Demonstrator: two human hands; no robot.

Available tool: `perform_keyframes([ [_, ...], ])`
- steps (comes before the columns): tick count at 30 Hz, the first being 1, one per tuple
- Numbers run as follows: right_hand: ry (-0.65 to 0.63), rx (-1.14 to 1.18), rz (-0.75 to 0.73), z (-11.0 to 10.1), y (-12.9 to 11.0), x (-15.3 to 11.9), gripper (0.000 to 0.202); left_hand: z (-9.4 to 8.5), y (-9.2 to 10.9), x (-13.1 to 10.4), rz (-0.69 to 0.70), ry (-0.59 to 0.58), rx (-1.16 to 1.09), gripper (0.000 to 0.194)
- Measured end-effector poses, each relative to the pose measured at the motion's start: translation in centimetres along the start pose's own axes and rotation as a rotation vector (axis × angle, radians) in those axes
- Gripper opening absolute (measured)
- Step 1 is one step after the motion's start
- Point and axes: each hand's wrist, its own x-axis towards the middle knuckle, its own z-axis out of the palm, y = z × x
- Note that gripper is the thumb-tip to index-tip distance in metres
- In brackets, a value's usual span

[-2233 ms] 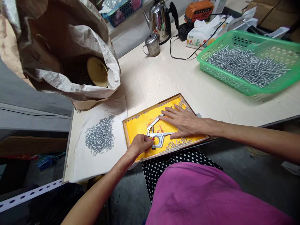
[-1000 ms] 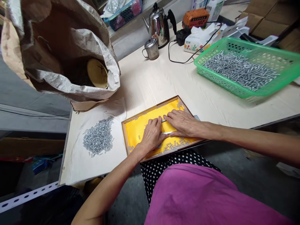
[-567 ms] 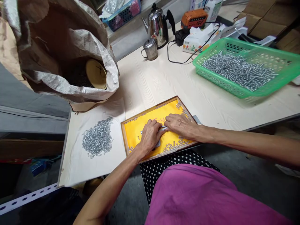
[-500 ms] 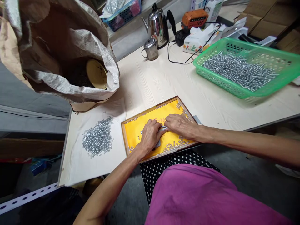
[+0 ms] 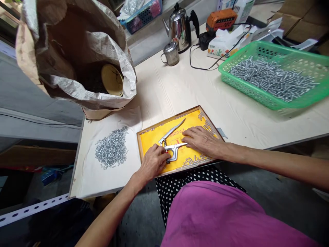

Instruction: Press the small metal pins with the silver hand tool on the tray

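A shallow tray (image 5: 139,145) with a yellow bottom lies at the table's front edge. In it rests a silver pair of spring-loaded hand pliers (image 5: 174,147), its long handles spread apart. My left hand (image 5: 154,160) is closed at the jaw end, fingertips pressed together there; any small piece between them is hidden. My right hand (image 5: 202,140) lies over the tray's right part, fingers bent over the end of the lower handle. Small silver cylindrical pieces (image 5: 194,160) lie along the tray's near and right sides.
A heap of small silver pieces (image 5: 111,147) lies on a white cloth (image 5: 88,181) at left. Behind it stands a large open sack (image 5: 87,97). A green basket (image 5: 246,90) of longer metal pieces is at right. A kettle (image 5: 178,31) and lidded cup (image 5: 171,55) stand behind.
The pliers' handles, hidden under both hands before, now stand open. My left hand has moved left and down to the jaw end; my right hand is further from it. The view has shifted slightly.
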Motion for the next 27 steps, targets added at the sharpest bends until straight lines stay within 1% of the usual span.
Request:
perform_keyframes([
  [4, 0.085, -0.026, -0.03, 0.8, -0.1, -0.2, 0.01, 0.1, -0.4, -0.8, 0.13, -0.129, 0.214, 0.022],
  [7, 0.141, -0.032, -0.073, 1.4, 0.1, -0.3, 0.014, 0.0, -0.4, -0.7, 0.251, -0.194, 0.294, 0.023],
  [10, 0.168, -0.038, -0.103, 1.5, 0.3, -0.3, 0.022, -0.2, -0.4, -0.8, 0.369, -0.196, 0.3, 0.025],
  [12, 0.174, -0.039, -0.102, 1.4, 0.2, -0.1, 0.024, -0.4, -0.4, -1.3, 0.415, -0.191, 0.288, 0.026],
  [14, 0.167, -0.022, -0.099, 1.1, 0.1, 0.1, 0.024, -0.7, -0.4, -2.2, 0.423, -0.179, 0.275, 0.024],
  [17, 0.138, 0.02, -0.072, 0.8, -0.2, 0.2, 0.021, -1.1, -0.5, -4.2, 0.394, -0.14, 0.257, 0.018],
  [20, 0.123, 0.017, -0.03, 0.8, -0.4, 0.1, 0.019, -1.5, -1.7, -6.0, 0.298, -0.101, 0.251, 0.021],
  [22, 0.135, 0.012, -0.015, 0.9, -0.5, 0.0, 0.02, -1.6, -3.5, -6.6, 0.157, -0.031, 0.266, 0.023],
  [24, 0.143, 0.026, -0.012, 1.0, -0.5, -0.1, 0.02, -1.7, -6.2, -6.6, -0.072, 0.077, 0.316, 0.022],
  [26, 0.14, 0.047, -0.014, 1.2, -0.4, -0.1, 0.02, -2.0, -9.4, -5.9, -0.381, 0.152, 0.391, 0.025],
  [27, 0.138, 0.056, -0.016, 1.2, -0.4, -0.2, 0.02, -2.1, -11.0, -5.3, -0.524, 0.164, 0.414, 0.025],
])
